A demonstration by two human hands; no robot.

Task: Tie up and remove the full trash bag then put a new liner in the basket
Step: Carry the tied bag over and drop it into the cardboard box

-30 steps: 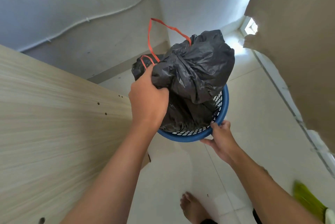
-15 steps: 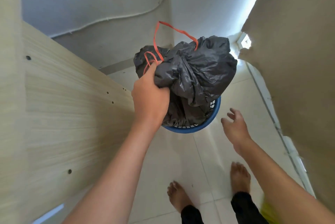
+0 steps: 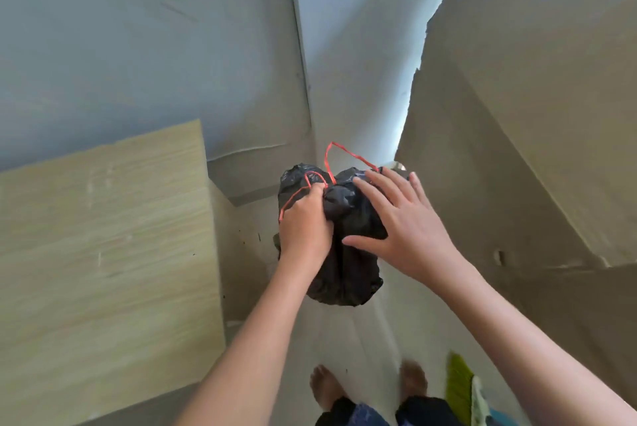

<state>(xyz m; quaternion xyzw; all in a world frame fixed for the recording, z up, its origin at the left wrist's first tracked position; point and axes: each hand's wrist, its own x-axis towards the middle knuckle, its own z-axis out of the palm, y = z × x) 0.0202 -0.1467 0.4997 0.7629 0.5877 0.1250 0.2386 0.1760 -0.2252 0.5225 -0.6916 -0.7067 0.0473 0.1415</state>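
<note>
Lifting the crumpled black plastic trash bag (image 3: 344, 253) clear, the left hand (image 3: 305, 225) has its grip curled tight around the gathered neck by the thin red drawstring loops (image 3: 339, 153), so the bag hangs in the air above the floor with no basket in view. The right hand (image 3: 410, 225) lies spread and flat against the bag's side, fingers (image 3: 375, 184) straight, grasping nothing. To do this well, I would let that flat palm steady the swaying load, then knot the drawstrings firmly before setting the bag down away from the bare feet (image 3: 325, 387).
</note>
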